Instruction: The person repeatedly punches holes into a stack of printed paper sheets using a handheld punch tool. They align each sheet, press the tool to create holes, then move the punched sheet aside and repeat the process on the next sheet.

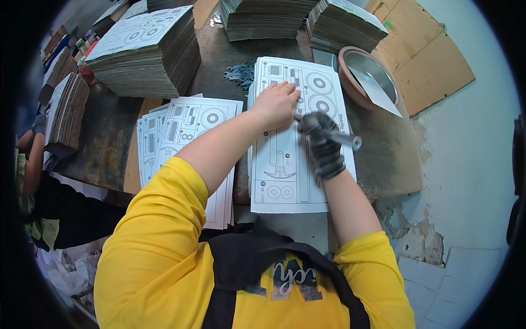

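Observation:
A stack of printed cardboard sheets (279, 192) with line drawings lies at the table's front edge. My bare left hand (278, 104) lies flat on the top sheet, its fingers stretched out. Just right of it, my right hand (320, 142), in a dark glove, is closed around a metal rod-like tool (345, 139). One end of the tool juts out to the right with a round metal tip. Its other end points toward my left hand and touches or hovers over the sheet; I cannot tell which.
Loose printed sheets (186, 126) overlap to the left. Small grey-blue cut pieces (239, 74) lie beyond the stack. A pinkish basin (345, 74) with a card across its rim stands right. Tall sheet stacks (148, 60) line the back. A co-worker's hand (39, 125) touches another stack at far left.

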{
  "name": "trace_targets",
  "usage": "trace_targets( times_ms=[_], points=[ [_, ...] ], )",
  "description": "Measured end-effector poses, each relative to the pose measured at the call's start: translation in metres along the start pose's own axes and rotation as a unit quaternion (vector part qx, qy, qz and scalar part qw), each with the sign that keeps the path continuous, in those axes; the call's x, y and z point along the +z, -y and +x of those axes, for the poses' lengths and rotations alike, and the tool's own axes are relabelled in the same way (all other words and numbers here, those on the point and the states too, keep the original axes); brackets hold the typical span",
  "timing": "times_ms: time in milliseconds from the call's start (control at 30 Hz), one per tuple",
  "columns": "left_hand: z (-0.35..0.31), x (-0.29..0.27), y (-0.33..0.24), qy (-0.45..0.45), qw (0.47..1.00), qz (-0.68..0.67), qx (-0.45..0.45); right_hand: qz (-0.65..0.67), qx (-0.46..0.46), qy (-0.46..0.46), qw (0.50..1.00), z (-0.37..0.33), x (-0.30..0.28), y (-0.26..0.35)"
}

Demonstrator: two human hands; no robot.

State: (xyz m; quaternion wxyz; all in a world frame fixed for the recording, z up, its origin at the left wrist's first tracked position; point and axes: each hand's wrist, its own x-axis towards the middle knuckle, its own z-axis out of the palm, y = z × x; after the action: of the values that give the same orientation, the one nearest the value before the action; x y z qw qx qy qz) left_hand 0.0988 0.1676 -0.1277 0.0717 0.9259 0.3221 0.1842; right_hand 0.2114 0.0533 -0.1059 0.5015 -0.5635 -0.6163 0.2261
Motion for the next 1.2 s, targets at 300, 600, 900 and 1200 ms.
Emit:
trace_targets(
  times_ms=[300,600,900,1200],
  points=[
    [0.0,-0.004,-0.007,0.021,1.0,0.007,-0.004,0.148,-0.098,0.028,0.984,-0.144,-0.008,0.066],
    [-0.011,-0.007,-0.008,-0.045,0.999,0.016,0.007,0.402,0.008,-0.045,0.914,-0.146,-0.019,0.057],
    [-0.14,-0.055,-0.121,0.076,0.972,-0.025,0.223,0.459,-0.031,-0.239,0.855,-0.146,-0.097,0.045],
    [-0.146,-0.122,-0.104,-0.05,0.986,0.042,0.155,0.468,-0.11,-0.226,0.847,-0.125,-0.128,0.04]
  ],
)
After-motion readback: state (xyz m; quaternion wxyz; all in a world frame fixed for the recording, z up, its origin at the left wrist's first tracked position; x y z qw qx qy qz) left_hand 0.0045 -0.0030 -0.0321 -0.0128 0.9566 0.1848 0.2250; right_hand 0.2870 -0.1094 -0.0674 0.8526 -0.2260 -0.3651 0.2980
